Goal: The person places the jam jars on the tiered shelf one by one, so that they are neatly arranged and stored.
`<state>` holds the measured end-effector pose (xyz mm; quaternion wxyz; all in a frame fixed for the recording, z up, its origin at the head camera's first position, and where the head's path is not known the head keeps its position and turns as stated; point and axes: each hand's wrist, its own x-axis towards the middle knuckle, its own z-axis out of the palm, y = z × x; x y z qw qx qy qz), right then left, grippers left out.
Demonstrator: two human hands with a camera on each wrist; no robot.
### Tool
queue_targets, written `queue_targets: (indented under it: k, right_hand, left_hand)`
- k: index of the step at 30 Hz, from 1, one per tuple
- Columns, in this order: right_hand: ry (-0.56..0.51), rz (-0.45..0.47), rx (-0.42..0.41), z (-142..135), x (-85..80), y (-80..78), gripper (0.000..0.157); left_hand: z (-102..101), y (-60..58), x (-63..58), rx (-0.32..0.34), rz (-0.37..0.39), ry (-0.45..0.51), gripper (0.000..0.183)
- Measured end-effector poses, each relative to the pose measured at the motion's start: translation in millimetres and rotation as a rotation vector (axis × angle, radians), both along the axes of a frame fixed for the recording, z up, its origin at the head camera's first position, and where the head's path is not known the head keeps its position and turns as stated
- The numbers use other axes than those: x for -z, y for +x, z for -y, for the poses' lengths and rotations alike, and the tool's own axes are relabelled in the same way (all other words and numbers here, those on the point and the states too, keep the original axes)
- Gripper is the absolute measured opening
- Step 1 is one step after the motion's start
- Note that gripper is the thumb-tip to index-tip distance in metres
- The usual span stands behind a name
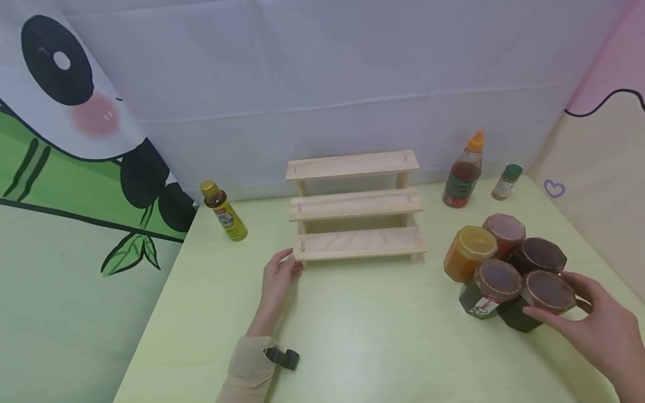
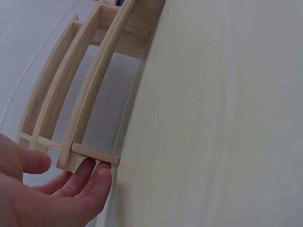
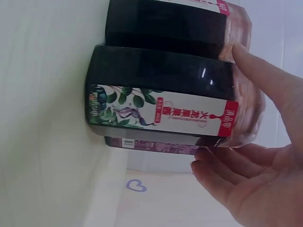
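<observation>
A three-tier wooden display stand [image 1: 358, 243] stands at the middle of the table. At the left end of its lowest tier is my left hand [image 1: 277, 280]; in the left wrist view its fingertips [image 2: 103, 177] touch the end piece, the thumb held apart. On the right, my right hand [image 1: 599, 324] grips the lid of a dark jam jar [image 1: 549, 291], thumb on one side and fingers on the other. That jar, with a white fruit-print label [image 3: 161, 111], is the nearest of a tight cluster. Beside it is another dark jar [image 1: 499, 277] with a wrapped lid.
Behind those jars are an orange-yellow jar [image 1: 468, 254], a reddish jar [image 1: 505, 232] and a dark jar [image 1: 539, 254]. A honey squeeze bottle [image 1: 462, 179] and a small green-capped bottle [image 1: 505, 183] stand back right. A yellow-capped bottle [image 1: 227, 215] stands back left, before the cloth backdrop [image 1: 342, 61].
</observation>
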<state>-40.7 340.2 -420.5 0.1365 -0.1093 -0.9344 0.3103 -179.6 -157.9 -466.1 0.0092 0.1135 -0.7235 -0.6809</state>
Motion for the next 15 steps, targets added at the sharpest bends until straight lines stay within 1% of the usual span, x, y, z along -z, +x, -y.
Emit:
queue_targets:
  k: [3,8,15]
  right_hand:
    - [0.002,0.079,0.003,-2,3.7,0.1,0.091]
    - [-0.024,0.113,-0.029,-8,10.7,-1.1,0.088]
    - [-0.039,0.147,-0.066,-13,19.9,-1.1,0.076]
  left_hand:
    - [0,-0.8,0.7,-0.006,0.002,0.005,0.034]
    - [1,-2.0,2.9,-0.010,-0.002,0.018,0.034]
    - [1,-1.8,4.0,0.002,-0.011,0.032,0.034]
